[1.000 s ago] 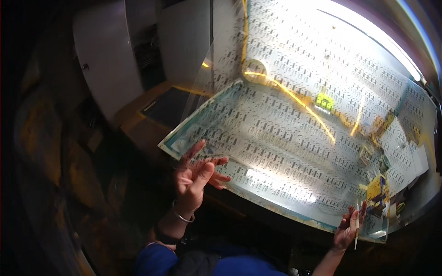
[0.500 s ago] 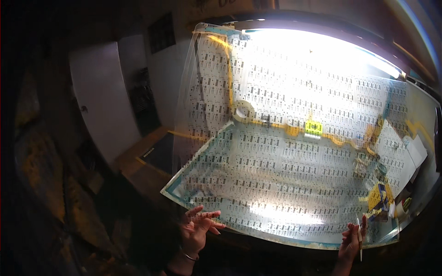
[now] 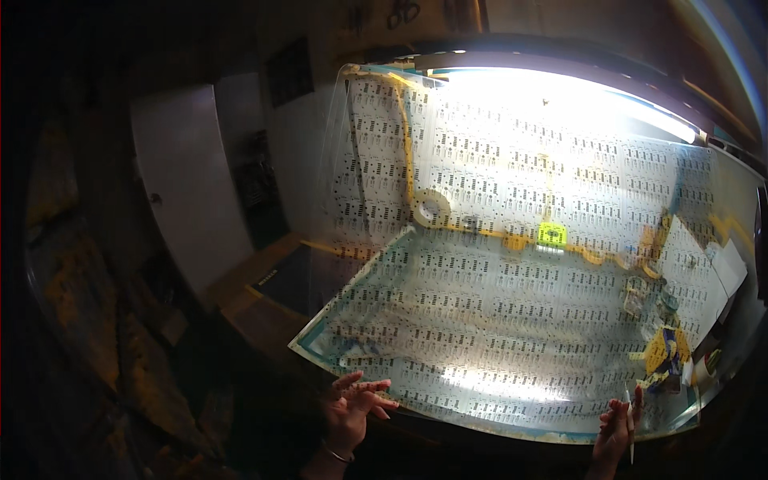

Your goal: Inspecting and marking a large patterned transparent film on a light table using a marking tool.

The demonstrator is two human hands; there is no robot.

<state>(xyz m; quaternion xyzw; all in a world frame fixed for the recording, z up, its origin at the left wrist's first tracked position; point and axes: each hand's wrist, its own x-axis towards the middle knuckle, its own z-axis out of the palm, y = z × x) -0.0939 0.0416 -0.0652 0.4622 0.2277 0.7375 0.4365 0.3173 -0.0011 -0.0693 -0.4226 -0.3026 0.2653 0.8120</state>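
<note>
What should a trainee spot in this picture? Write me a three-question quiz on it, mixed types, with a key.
1. Multiple choice: where is the slim pale stick held?
a) in the left hand
b) in the right hand
c) in both hands together

2. True or false: in the picture, the bright yellow-green item appears to the right of the pale ring-shaped roll.

3. Fill in the blank: around the wrist of the left hand is a pale ____.

Key:
1. b
2. True
3. bracelet
</note>
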